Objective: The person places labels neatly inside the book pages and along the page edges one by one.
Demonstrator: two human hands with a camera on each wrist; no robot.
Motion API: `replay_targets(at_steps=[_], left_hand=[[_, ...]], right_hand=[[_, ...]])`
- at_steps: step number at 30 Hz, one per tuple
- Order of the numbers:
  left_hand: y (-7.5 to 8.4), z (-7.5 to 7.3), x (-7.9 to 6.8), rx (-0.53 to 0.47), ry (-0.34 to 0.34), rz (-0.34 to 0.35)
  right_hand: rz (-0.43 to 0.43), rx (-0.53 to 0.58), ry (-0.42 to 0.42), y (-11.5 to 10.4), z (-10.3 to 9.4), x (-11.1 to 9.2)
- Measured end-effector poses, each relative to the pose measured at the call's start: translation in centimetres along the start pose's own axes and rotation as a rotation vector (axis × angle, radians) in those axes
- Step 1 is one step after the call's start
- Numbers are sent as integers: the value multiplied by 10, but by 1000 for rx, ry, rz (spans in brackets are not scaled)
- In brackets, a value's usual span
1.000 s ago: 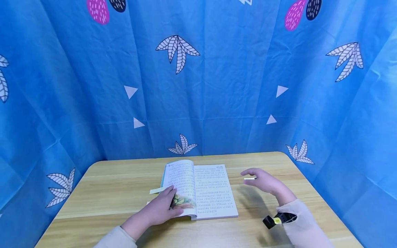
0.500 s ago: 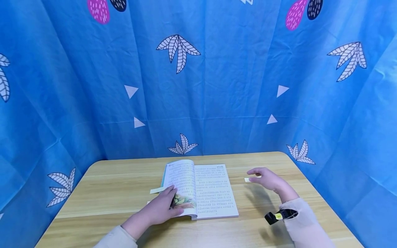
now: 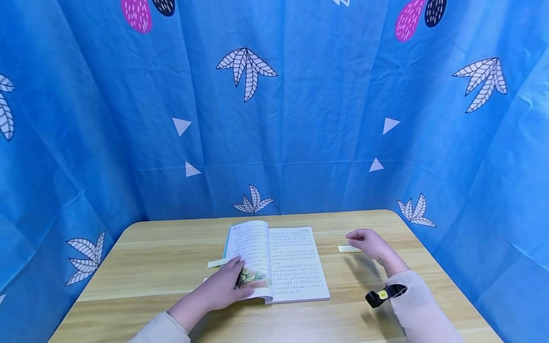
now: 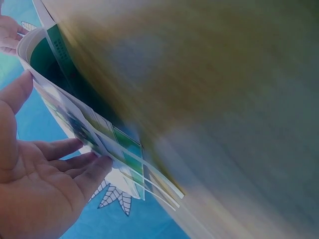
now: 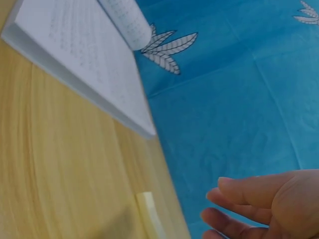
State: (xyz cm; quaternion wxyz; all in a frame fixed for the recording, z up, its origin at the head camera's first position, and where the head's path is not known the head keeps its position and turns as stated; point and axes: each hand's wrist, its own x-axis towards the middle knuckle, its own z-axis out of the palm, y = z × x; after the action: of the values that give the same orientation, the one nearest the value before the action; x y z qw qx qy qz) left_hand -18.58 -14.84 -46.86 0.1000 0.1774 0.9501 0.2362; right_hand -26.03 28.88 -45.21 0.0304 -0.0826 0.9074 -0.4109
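An open book (image 3: pixel 296 267) with printed pages lies on the table. My left hand (image 3: pixel 223 286) rests on its left page, near the lower picture, with fingers extended. In the left wrist view the thumb and fingertips of that hand (image 4: pixel 45 179) touch the curved page, and several pale paper strips (image 4: pixel 162 181) stick out past the book's edge. One such strip (image 3: pixel 218 262) shows left of the book in the head view. Right of the book, a loose pale strip (image 3: pixel 348 248) lies on the table. My right hand (image 3: pixel 370 244) hovers just over it, fingers loosely bent and holding nothing.
The wooden table (image 3: pixel 163 257) has rounded far corners. A blue patterned curtain (image 3: pixel 317 119) hangs close behind and along both sides. A black wrist camera (image 3: pixel 377 297) juts out from the right sleeve.
My right hand has shifted right, away from the book, and its fingers have drawn closer together. The loose strip is now seen left of the fingertips. The left hand and the book stay put.
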Motion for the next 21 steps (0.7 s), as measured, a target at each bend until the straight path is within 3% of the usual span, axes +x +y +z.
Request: replay_targets(at_steps=[9, 21], left_hand=[[1, -1, -1, -12, -3, -3], [0, -1, 0, -9, -3, -1]], right_hand=[[43, -51, 59, 12, 8, 10], [49, -259, 103, 27, 24, 24]])
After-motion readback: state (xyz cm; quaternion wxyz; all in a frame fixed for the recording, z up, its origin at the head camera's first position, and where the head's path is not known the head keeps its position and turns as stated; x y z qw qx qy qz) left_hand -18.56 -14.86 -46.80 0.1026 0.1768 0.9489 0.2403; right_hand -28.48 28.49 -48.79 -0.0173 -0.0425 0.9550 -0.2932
